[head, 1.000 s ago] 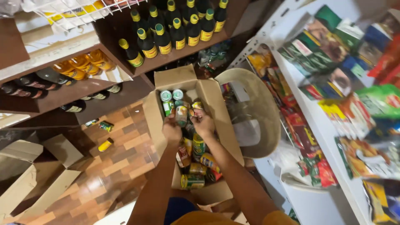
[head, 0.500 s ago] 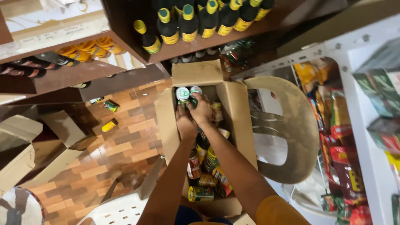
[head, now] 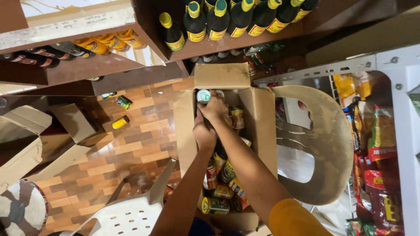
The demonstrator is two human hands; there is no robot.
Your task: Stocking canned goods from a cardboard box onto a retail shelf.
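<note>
Both hands, left hand (head: 204,133) and right hand (head: 214,109), have reached deeper into the open brown cardboard box (head: 186,126), fingers now clasping green-labelled round tins (head: 203,96).

A small round metal tin with a silvery-green lid (head: 203,96) stands upright at the far end of the open brown cardboard box (head: 259,126), just beyond both hands' fingertips.

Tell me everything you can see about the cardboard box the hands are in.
The cardboard box is plain brown corrugated card, open-topped with flaps folded outward, on a wood-pattern floor beside a tan plastic chair. Inside, small labelled cans lie jumbled, with silver-lidded ones upright at the far end. The left hand and right hand reach in among them.
</note>
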